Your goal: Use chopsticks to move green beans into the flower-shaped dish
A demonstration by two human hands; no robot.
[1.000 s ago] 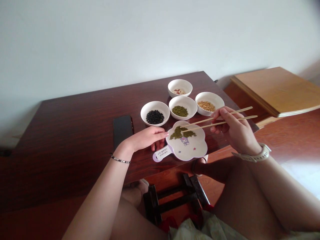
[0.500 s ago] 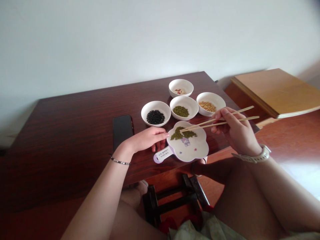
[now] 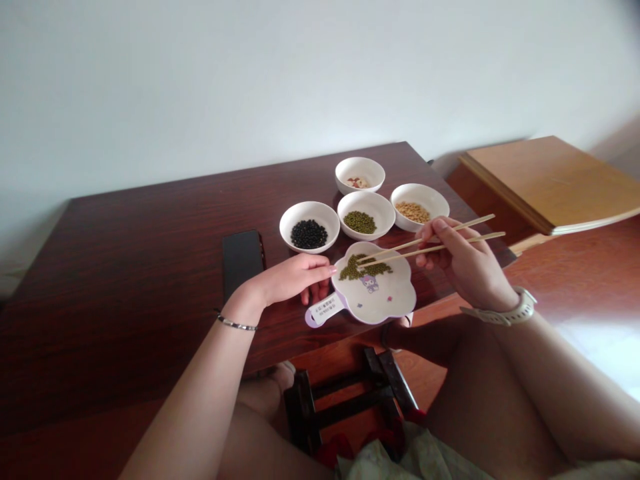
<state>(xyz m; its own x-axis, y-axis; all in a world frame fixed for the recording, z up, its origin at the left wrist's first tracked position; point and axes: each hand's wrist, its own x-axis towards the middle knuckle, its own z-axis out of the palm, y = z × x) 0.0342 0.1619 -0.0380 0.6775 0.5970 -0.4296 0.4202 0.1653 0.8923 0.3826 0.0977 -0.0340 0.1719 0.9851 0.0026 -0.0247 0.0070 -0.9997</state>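
Dark wooden worktop [image 3: 150, 267], pale wall behind. Flower-shaped plate [image 3: 385, 303] sits at the near edge, green beans [image 3: 364, 268] heaped on its far half. Right hand [image 3: 465, 263]: fingers [image 3: 431, 231] closed on chopsticks [image 3: 440, 239], whose tips (narrowly parted) rest in the beans. Left hand [image 3: 293, 279]: fingers [image 3: 320, 270] loosely extended, holding nothing, tips touching the plate's left rim. Four white bowls [image 3: 367, 235] stand just behind.

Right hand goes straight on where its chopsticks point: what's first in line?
The green beans on the plate: the chopsticks in the right hand point at that pile. Beyond it, probably the left hand at the plate's rim, though depth is unclear.
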